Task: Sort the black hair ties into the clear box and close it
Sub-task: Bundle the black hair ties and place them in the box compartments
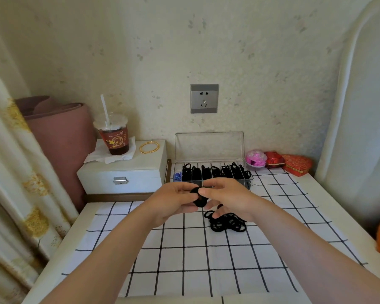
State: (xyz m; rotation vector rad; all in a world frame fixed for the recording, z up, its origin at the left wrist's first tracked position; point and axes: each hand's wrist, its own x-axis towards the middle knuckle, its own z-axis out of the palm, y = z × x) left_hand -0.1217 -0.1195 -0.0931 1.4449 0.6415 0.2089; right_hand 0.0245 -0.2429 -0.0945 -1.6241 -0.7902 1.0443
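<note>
A small bunch of black hair ties is pinched between the left hand and the right hand, which are held together just in front of the clear box, seemingly so that the bunch can be squared up before it is dropped into a compartment. The hinged lid is stood upright against the wall, so the dividers are kept reachable; most compartments are seen filled with ties. A loose pile of hair ties is left on the checked cloth just below the right hand, within easy reach.
</note>
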